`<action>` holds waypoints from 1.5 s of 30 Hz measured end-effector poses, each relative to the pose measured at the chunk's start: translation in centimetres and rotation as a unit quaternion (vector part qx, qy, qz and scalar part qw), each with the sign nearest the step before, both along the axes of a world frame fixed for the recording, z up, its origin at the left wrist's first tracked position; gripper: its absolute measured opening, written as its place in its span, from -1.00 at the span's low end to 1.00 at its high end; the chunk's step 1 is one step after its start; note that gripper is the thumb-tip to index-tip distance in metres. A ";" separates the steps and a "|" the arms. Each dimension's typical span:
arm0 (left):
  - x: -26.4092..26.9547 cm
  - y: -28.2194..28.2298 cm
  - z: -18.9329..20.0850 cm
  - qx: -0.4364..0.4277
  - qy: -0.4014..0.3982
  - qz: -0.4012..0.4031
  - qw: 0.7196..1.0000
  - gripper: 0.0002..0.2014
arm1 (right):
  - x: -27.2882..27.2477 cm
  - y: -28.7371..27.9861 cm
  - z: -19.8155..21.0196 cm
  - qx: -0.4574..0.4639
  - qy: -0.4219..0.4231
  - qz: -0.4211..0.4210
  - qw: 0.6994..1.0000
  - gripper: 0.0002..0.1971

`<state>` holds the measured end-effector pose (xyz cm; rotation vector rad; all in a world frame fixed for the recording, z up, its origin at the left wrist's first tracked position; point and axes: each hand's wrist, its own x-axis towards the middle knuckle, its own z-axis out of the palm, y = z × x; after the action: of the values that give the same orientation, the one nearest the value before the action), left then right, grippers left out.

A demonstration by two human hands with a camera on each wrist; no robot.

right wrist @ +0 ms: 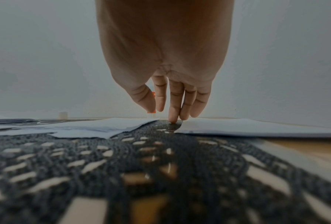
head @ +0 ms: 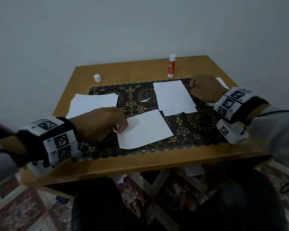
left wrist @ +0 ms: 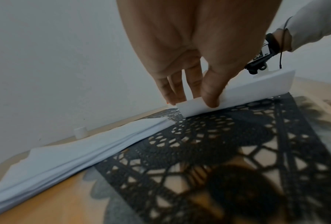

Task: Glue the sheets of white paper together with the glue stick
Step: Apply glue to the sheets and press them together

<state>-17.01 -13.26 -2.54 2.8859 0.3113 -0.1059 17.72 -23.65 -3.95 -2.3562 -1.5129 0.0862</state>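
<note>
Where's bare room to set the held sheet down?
Free: lace mat between sheet in left hand and right wrist; wood between cap and glue stick. Crowded: paper stack, glued sheets by right hand.

Glue stick (head: pixel 171 65) upright behind mat (head: pixel 198 124); cap (head: pixel 97 78) far left

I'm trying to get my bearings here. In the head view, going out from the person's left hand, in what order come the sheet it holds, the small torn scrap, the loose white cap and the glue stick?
1. The sheet: pinched at its corner by the left hand.
2. The torn scrap: mid-mat, beyond the sheet.
3. The white cap: far left of the table.
4. The glue stick: upright at the far edge, right of centre.
</note>
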 end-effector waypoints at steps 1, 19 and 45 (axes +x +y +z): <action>-0.1 0.1 0.1 0.001 0.007 0.002 1.000 -0.57 | 0.1 0.0 0.0 -0.002 0.003 -0.002 1.000 -0.84; 2.9 -2.2 0.2 0.102 0.130 0.019 0.986 -0.40 | 0.3 0.1 -0.1 -0.003 0.003 0.011 1.000 -0.85; 3.4 -3.6 0.5 0.119 0.215 -0.013 0.969 -0.20 | 0.8 1.6 0.8 -0.024 -0.025 0.018 0.999 -0.89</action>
<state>-13.60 -16.82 -2.06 3.0791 0.3833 -0.7556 18.54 -22.05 -3.12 -2.3851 -1.5933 0.0742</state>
